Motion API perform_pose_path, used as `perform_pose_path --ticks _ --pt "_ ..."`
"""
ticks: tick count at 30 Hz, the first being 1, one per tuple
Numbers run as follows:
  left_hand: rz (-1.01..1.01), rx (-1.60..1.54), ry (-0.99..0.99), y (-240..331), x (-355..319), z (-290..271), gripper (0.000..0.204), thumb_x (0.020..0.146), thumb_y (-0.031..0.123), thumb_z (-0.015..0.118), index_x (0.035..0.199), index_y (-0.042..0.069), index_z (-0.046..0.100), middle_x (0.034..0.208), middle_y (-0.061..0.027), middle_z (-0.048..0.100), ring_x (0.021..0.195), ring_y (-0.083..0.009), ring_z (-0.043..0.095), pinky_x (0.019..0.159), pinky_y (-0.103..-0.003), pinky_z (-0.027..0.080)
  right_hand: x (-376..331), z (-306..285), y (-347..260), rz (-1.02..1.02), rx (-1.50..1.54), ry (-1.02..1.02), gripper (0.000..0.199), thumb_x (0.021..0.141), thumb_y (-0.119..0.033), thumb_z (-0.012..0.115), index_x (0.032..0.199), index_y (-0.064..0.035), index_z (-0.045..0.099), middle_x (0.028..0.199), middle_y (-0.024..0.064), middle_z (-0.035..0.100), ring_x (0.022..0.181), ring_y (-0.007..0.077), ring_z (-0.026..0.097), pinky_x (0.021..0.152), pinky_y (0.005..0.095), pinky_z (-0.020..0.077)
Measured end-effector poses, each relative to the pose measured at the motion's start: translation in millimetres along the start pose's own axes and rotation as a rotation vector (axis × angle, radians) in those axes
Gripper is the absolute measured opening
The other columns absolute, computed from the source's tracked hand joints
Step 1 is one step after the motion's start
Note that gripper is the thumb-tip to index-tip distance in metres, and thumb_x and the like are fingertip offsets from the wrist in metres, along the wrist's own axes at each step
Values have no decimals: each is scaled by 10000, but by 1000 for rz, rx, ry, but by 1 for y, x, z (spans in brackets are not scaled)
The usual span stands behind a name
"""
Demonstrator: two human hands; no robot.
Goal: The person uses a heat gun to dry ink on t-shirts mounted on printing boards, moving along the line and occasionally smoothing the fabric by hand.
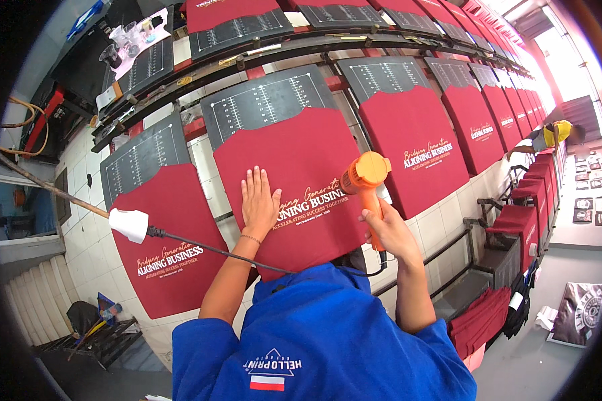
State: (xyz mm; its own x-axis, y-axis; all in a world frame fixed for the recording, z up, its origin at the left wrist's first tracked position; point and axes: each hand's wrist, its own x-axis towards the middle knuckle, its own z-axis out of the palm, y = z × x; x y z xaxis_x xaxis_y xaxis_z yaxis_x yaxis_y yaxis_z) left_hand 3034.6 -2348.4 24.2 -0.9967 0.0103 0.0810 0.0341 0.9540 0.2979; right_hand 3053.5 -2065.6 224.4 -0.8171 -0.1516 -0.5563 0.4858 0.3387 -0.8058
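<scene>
Left hand lies flat, fingers spread, holding nothing, pressing the red shirt on its pallet. Printed lettering begins just right of those fingertips. Right hand is closed round the orange heat gun (nozzle toward the lettering, handle running downward).

black cord crossing left, open red fabric above the hands

White tiled floor runs beneath long metal rails (bright daylight floods a far window).
</scene>
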Motion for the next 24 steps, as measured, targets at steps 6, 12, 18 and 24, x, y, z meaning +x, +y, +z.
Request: perform_pose_path --ticks 6,12,18,24 --pt "104 -86 -122 19 -36 -6 687 984 329 502 1487 -87 290 1574 -262 252 1487 -392 193 1219 -497 136 -1 -3 7 2 21 41 395 1008 -246 549 1293 21 488 918 67 640 603 97 584 541 260 518" --pt "230 -102 -210 27 -92 -22 728 956 377 543 1479 -78 320 1562 -246 294 1474 -378 239 1208 -496 184 -5 -7 7 23 61 95 318 1001 -210 555 1214 23 511 876 58 609 586 102 575 523 262 507" --pt "203 -112 -157 10 -68 -22 707 978 378 511 1481 -77 316 1562 -242 298 1476 -380 234 1211 -495 168 1 -13 9 6 96 125 337 999 -212 560 1243 14 505 874 49 601 588 102 574 523 260 510" --pt "14 15 27 -5 4 4 661 1015 359 451 1487 -78 301 1577 -240 264 1487 -371 201 1220 -486 145 10 -14 11 9 134 127 319 999 -216 561 1221 7 507 884 51 603 592 98 577 519 258 511"
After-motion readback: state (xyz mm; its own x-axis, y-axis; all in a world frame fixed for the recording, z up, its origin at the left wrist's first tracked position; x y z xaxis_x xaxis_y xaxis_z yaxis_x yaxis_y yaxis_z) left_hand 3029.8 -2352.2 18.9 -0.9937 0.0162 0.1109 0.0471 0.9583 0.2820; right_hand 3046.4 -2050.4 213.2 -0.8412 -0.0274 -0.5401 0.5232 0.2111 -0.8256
